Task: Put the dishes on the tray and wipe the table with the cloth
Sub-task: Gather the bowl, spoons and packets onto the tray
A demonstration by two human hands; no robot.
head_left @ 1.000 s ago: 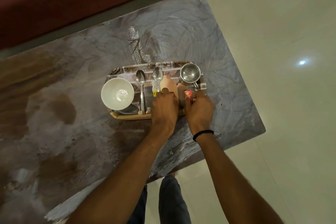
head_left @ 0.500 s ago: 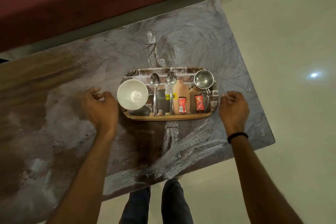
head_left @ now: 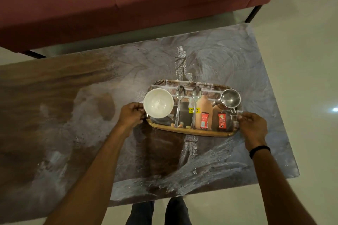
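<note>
tray (head_left: 192, 132) is full – table (head_left: 87, 118) not wiped yet
the left hand (head_left: 130, 115) and right hand (head_left: 253, 126) each curl round one end of the tray, toward the table's right end. the bowl (head_left: 158, 103), two spoons (head_left: 180, 93) and metal cup (head_left: 230, 99) lie on it – that part looks done. wiping is left, but no cloth is in sight. a red sofa (head_left: 128, 5) stands just behind.

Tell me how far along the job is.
Done: the bowl, two spoons and cup sit on the tray. In hand: the left hand and right hand grip the tray's ends. Left: wiping the table; no cloth is in view.
</note>
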